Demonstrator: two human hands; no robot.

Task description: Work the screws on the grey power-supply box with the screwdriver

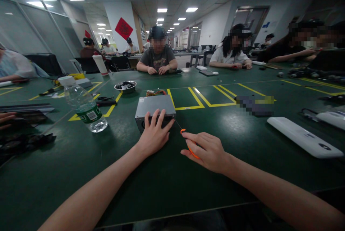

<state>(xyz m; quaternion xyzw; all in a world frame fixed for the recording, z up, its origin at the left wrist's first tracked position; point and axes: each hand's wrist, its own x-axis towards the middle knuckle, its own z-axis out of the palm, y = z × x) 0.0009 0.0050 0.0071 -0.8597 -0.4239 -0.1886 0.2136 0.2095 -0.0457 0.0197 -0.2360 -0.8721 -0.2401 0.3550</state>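
Note:
A grey metal computer power supply (156,104) sits on the green tabletop in front of me, with coloured wires at its far side. My left hand (155,132) rests against its near face, fingers spread over the top front edge, the thumb by the right front corner. In my right hand (206,148) is a screwdriver (193,150) with an orange handle, the fingers closed round it. Its thin shaft points up and left to the right front corner of the power supply. Whether the tip sits in a screw is too small to tell.
A water bottle (87,110) stands to the left, near a metal bowl (125,86) of small dark parts. White devices (304,135) lie at the right, a blurred dark object (254,105) beyond. Yellow tape (188,108) marks the table. People sit across it.

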